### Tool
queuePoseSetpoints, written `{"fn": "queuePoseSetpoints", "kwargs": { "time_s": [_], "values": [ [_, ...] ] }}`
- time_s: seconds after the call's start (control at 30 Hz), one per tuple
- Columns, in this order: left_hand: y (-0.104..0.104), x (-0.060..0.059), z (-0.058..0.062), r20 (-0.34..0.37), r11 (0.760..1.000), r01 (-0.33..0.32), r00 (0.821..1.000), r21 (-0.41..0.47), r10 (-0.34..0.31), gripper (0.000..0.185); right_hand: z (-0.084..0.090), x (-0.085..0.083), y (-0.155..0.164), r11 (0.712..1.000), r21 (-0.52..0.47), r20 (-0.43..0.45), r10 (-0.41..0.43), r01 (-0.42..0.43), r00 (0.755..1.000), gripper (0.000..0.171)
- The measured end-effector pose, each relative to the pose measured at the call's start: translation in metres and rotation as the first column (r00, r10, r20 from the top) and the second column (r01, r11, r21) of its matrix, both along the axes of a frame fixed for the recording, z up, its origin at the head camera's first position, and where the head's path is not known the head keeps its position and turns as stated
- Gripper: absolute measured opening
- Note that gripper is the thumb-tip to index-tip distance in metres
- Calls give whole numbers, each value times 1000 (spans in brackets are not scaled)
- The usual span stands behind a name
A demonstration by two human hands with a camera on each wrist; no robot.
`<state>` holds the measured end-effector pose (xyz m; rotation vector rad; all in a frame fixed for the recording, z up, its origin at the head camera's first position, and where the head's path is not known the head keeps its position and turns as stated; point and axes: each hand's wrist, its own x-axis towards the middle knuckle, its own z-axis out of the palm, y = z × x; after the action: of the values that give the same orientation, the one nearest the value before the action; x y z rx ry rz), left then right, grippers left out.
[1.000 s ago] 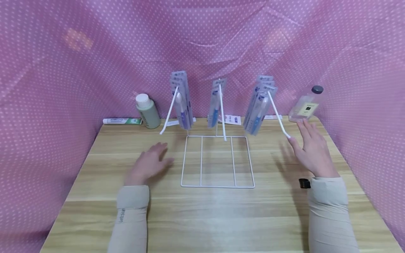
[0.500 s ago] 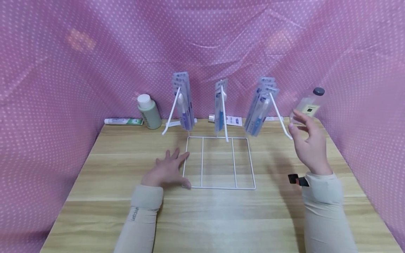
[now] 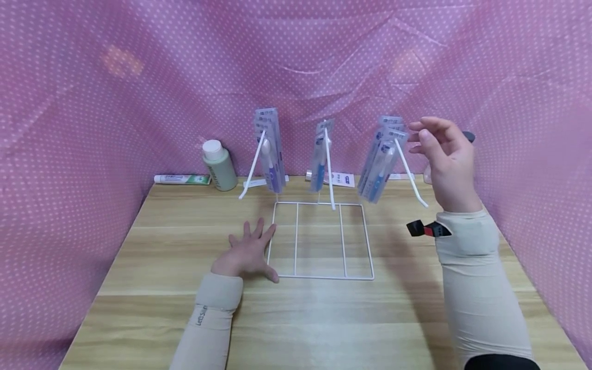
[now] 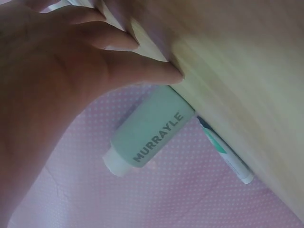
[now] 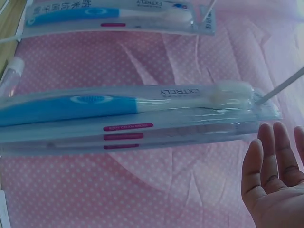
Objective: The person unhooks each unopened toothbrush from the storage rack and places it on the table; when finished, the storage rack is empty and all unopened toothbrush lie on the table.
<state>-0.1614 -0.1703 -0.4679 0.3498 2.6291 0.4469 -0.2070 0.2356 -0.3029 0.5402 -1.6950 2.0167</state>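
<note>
"EXTRELY" is read on the toothbrush packs (image 5: pixel 137 118) hung right, beside the raised, open, empty right hand (image 3: pixel 444 154). The left hand (image 3: pixel 247 252) is laid flat on the table (image 3: pixel 162 246); "MURRAYLE" is printed on the far-left green bottle (image 4: pixel 152 137).

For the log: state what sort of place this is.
Probably a mock shop display in a staged booth: packaged toothbrushes hang on a white wire rack, on a wooden table hemmed by pink dotted fabric.

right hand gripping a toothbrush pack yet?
No. In the head view the right hand hovers open beside the right-hand toothbrush packs, fingers spread, touching none of them.
</note>
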Motion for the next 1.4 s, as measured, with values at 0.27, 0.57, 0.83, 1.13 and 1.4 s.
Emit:
{"fn": "queuePoseSetpoints", "kwargs": {
  "time_s": [0.27, 0.57, 0.83, 1.13, 1.4],
  "values": [
    [-4, -7, -18, 20, 1000, -2, 1000, 14, 2, 154, -7, -7, -4, 999, -20, 75, 43, -42, 996, 17],
    [-11, -3, -13, 0, 999, 18, 1000, 41, -18, 148, -11, -8, -7, 999, 45, 116, 1, -7, 993, 10],
    [-22, 18, -12, -127, 997, 76, 989, -2, -76, 123, -11, 2, -7, 996, 90, 135, 14, -26, 991, 8],
    [-23, 20, -19, -133, 997, 71, 989, 43, -65, 119, -11, 27, -4, 989, 148, 136, -10, -11, 991, 9],
    [-22, 21, -18, -131, 997, 63, 990, 48, -56, 120, -11, 58, -3, 986, 168, 65, -13, 2, 998, 14]
  ]
}}
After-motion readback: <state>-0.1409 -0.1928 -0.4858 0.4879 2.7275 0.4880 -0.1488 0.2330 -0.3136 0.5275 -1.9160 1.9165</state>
